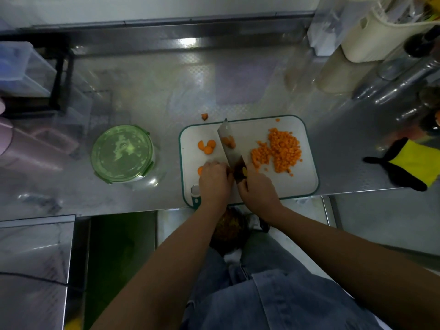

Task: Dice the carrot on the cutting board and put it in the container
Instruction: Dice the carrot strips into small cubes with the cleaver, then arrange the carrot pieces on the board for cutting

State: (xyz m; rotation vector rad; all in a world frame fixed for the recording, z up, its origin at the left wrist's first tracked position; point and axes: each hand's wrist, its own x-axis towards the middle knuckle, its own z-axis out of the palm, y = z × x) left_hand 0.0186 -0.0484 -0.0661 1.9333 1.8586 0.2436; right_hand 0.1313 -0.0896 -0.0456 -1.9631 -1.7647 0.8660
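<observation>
Carrot dice (281, 148) lie heaped on the right of the cutting board (307, 177), round slices (206, 146) on its left; the right hand (256, 186) grips the knife (228, 144) by its handle; the left hand (214, 182) curls beside the blade, its hold hidden; the lidded container (122, 153) stands on the tabletop (166, 96).

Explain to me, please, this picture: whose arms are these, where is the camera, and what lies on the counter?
No machine here: a person wears a camera on the head, so it looks down on their own arms. The right hand grips a knife; the left hand rests beside the blade, and what is under it is hidden. On the cutting board lie diced carrot and carrot slices. Left of the board stands a round green-lidded container.
</observation>
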